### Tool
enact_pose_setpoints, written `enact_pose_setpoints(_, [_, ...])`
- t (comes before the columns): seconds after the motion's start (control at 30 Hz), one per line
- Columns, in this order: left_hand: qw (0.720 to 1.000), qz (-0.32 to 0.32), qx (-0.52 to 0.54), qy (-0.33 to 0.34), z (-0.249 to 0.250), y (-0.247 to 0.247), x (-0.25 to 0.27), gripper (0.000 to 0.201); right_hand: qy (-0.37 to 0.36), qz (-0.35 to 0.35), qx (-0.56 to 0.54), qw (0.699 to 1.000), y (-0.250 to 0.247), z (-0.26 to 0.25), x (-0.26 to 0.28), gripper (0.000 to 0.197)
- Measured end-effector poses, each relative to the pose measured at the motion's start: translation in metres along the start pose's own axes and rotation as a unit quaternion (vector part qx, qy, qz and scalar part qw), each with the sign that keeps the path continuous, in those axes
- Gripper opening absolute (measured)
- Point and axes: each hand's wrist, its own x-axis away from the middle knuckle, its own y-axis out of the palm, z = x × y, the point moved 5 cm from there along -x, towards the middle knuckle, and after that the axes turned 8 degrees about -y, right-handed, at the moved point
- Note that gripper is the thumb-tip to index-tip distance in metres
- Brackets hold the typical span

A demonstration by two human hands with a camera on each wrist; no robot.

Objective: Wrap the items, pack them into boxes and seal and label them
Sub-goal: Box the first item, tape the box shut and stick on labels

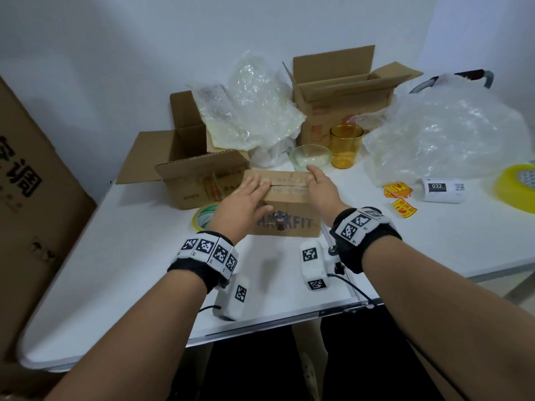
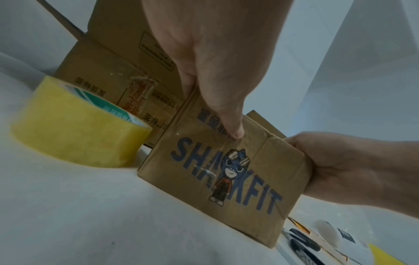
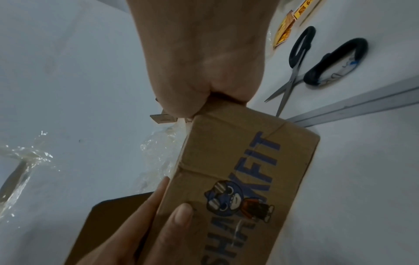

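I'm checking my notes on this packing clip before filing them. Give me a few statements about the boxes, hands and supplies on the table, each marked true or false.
1. Both hands rest on the SHARKFIT box. True: the left hand and the right hand lie on its top.
2. The SHARKFIT box's top flaps stand open. False: they are folded shut.
3. The amber glass lies on its side. False: it stands upright beside the clear glass bowl.
4. A yellow tape roll sits on the table to the left of the box. True.
5. The scissors are in the right hand. False: they lie on the table.
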Motion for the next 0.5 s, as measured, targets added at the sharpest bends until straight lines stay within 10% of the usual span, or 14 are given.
enact_pose_setpoints(0.33, [0.998, 0.026, -0.026, -0.055, 0.004, 0.006, 0.001, 0.068, 0.027, -0.027, -0.113, 0.993, 0.008, 0.01, 0.0, 0.057])
enact_pose_setpoints(0.5, [0.979, 0.076, 0.177, -0.063, -0.012, 0.001, 0.01, 0.066, 0.054, -0.031, -0.08, 0.995, 0.011, 0.015, -0.009, 0.07])
